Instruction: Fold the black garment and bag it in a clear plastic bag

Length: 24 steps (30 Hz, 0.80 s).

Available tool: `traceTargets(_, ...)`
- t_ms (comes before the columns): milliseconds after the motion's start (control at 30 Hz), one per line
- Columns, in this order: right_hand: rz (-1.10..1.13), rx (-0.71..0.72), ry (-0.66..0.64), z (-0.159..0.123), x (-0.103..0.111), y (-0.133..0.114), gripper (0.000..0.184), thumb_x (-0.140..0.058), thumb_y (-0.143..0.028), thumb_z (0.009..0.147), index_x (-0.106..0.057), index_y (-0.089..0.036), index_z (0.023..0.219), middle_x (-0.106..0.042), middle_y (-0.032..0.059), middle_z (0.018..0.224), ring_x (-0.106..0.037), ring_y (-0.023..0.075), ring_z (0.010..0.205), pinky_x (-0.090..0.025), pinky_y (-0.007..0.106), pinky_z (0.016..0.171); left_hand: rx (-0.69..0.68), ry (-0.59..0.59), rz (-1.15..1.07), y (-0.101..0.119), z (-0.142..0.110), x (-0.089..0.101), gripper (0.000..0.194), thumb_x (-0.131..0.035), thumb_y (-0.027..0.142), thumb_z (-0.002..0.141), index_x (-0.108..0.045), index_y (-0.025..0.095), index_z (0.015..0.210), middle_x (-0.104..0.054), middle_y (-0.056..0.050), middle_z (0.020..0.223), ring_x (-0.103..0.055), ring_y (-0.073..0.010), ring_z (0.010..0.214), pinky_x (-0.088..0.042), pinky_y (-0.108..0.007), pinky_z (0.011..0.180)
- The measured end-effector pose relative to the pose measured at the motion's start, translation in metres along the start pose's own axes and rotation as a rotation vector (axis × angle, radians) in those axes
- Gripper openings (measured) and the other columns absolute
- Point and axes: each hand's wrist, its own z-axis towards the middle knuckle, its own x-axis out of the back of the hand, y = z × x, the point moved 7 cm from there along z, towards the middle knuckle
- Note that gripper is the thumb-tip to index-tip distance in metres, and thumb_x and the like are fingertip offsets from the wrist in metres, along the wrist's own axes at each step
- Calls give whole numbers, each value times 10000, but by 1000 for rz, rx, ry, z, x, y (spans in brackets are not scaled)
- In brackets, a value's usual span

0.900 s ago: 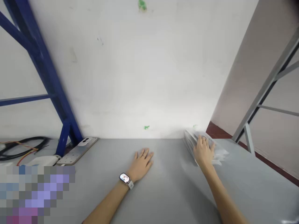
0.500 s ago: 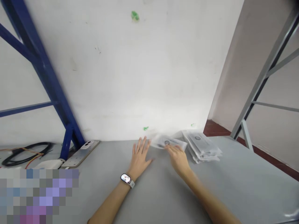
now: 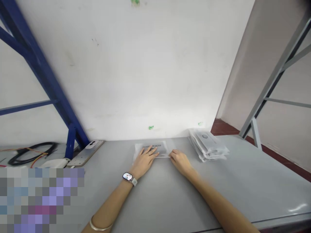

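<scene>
A frosted plastic zip bag [image 3: 163, 146] with dark lettering lies flat on the grey table [image 3: 155, 200], close to the wall. Across its left part rests my left hand [image 3: 143, 159], fingers spread and pressing it down; the wrist wears a watch. My right hand [image 3: 180, 161] pinches the bag's near right corner, at the end of the white strip along its edge. To the right of that hand sits a stack of similar frosted bags [image 3: 207, 144], the top one bearing a round dark logo.
At the left lie a phone [image 3: 85, 154], a white box-like device [image 3: 54, 162] and a coiled black cable [image 3: 31, 153]. A blue metal frame [image 3: 54, 82] rises on the left, a grey one [image 3: 272, 79] on the right. Behind the table stands a white wall [image 3: 145, 71].
The bag has come left from beside the stack and now lies flat under my left hand. My right hand has shifted its hold to the near right corner. The view has tilted down slightly.
</scene>
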Motion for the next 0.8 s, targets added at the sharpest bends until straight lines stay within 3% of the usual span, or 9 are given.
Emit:
traceTargets(133, 70, -22, 33, -2, -4, -9, 129, -529, -165, 915, -655, -192, 902, -660, 31, 920, -627, 162, 866, -453, 238, 726, 8, 49, -28, 9, 0, 12, 368, -477, 199, 911, -580, 299, 1250, -495, 2, 1423, -357, -249, 1363, -296, -502, 1097)
traceTargets(267, 126, 28, 126, -6, -4, -23, 106, -566, -188, 899, -641, -193, 824, -666, 10, 862, -632, 156, 782, -457, 241, 665, -74, 76, -139, 31, 2, 21, 238, -594, 297, 870, -660, 283, 1097, -592, -10, 1314, -436, -237, 1289, -342, -455, 1050)
traceTargets(367, 92, 108, 176, -9, 0, -33, 143, -533, -174, 915, -636, -193, 816, -670, 11, 852, -629, 164, 777, -459, 250, 661, -122, 99, -177, 39, 3, 26, 153, -567, 275, 890, -697, 284, 970, -653, -7, 1207, -488, -218, 1220, -352, -433, 1025)
traceTargets(533, -13, 238, 176, -11, 5, -44, 230, -435, -159, 965, -639, -187, 862, -661, 8, 830, -608, 151, 777, -440, 240, 689, -160, 153, -139, 41, 2, 29, 185, -514, 272, 924, -693, 256, 884, -677, -7, 1139, -499, -214, 1177, -380, -415, 983)
traceTargets(800, -212, 204, 169, -5, 11, -26, 246, -428, -106, 943, -609, -197, 804, -610, 30, 786, -535, 175, 766, -328, 275, 646, -140, 167, 80, 36, 5, 35, 245, -426, 187, 944, -662, 241, 909, -659, -16, 1118, -444, -249, 1219, -371, -448, 983)
